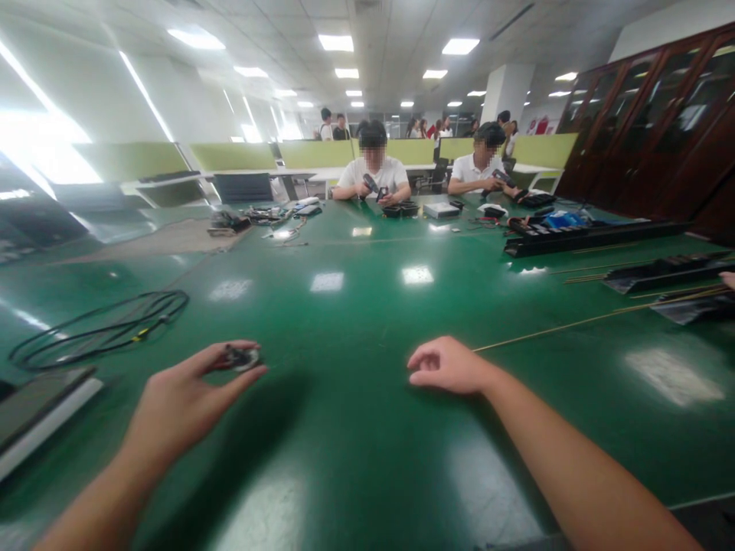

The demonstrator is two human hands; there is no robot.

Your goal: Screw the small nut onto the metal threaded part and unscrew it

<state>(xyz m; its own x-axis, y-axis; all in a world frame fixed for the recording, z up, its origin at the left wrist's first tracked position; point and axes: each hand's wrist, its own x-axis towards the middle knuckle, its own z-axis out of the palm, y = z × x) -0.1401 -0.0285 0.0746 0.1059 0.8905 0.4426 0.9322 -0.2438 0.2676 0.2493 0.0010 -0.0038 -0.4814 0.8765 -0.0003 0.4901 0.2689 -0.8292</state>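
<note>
Glossy green table [356, 428], black cable [97, 329]

From where I stand, nothing legible shows: no label, brand, number or sign can be made out on the green table [367, 459], the dark cabinets [660, 122] at the upper right, or the red patch [538, 125] on the far wall.

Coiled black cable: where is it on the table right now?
In the head view, the coiled black cable lies on the green table at far left, just beyond the left hand.
</note>
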